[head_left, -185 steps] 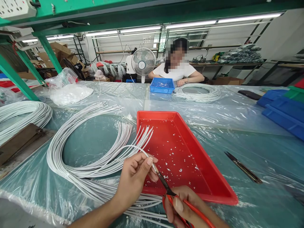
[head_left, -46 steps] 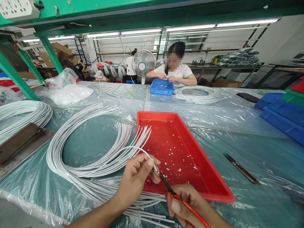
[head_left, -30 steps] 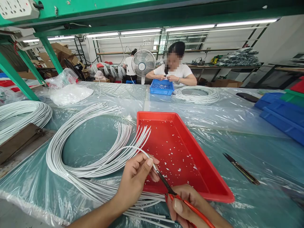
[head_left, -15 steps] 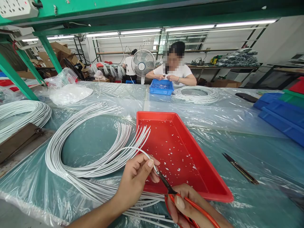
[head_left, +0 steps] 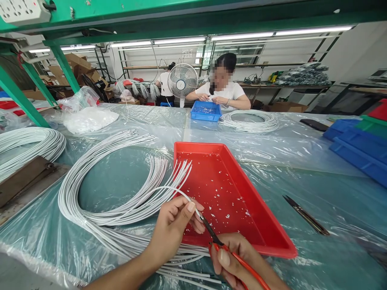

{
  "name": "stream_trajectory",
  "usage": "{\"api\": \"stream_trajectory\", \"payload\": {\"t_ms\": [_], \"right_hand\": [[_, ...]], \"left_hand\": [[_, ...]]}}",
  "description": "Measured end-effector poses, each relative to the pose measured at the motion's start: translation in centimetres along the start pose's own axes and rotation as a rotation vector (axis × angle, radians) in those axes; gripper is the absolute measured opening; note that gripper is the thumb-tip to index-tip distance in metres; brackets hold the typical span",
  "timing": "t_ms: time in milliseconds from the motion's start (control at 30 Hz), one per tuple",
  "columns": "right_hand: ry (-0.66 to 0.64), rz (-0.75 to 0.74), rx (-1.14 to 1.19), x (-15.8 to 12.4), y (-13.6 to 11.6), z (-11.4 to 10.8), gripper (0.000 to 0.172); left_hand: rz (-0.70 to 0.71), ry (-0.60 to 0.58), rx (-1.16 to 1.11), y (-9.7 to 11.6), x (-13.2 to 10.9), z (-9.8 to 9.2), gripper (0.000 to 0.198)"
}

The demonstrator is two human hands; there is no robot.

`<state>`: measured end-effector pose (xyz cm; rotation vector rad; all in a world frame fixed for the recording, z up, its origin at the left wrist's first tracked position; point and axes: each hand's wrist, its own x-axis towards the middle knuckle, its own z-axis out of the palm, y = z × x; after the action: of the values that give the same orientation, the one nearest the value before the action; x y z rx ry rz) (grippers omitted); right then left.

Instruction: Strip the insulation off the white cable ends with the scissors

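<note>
My left hand [head_left: 178, 223] pinches a single white cable [head_left: 178, 191] close to its end, between thumb and fingers. Red-handled scissors [head_left: 215, 237] are gripped in my right hand [head_left: 238, 257], their dark blades meeting the cable's tip just beyond my left fingertips. Whether the blades touch the core is too small to tell. That cable runs out of a large coil of white cables [head_left: 71, 193] lying left of my hands, its loose ends fanned over a tray rim. Below both hands is the red tray [head_left: 208, 181], scattered with small white scraps.
Metal snips [head_left: 305, 215] lie right of the tray. Another white coil [head_left: 45, 145] and a brown metal block [head_left: 24, 181] are at left. Blue bins [head_left: 359, 149] stack at far right. Across the table a person works over a blue tray [head_left: 205, 117]; a plastic bag [head_left: 89, 119] lies back left.
The scissors' handles have drawn closer together as my right hand squeezed, and that hand shifted slightly left. My left hand and the cable stay almost in place.
</note>
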<state>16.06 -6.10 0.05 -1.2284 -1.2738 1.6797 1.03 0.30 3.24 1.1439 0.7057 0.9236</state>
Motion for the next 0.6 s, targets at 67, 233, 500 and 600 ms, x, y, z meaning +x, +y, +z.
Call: {"api": "stream_trajectory", "payload": {"t_ms": [67,233,500,600], "right_hand": [[0.059,-0.046,0.001,-0.1,-0.5,-0.1,0.050],[0.343,-0.209,-0.085,-0.2,-1.4,-0.2,0.043],[0.626,-0.397,-0.471,0.3,-0.5,0.2,0.022],[0.659,-0.468,-0.520,0.0,-0.8,0.5,0.018]], "left_hand": [[-0.035,-0.042,-0.035,-0.3,0.0,0.1,0.028],[-0.034,-0.006,-0.046,-0.5,0.0,0.0,0.027],[-0.023,-0.048,0.055,-1.0,-0.2,0.1,0.025],[-0.004,-0.078,0.058,-1.2,-0.3,0.2,0.024]]}}
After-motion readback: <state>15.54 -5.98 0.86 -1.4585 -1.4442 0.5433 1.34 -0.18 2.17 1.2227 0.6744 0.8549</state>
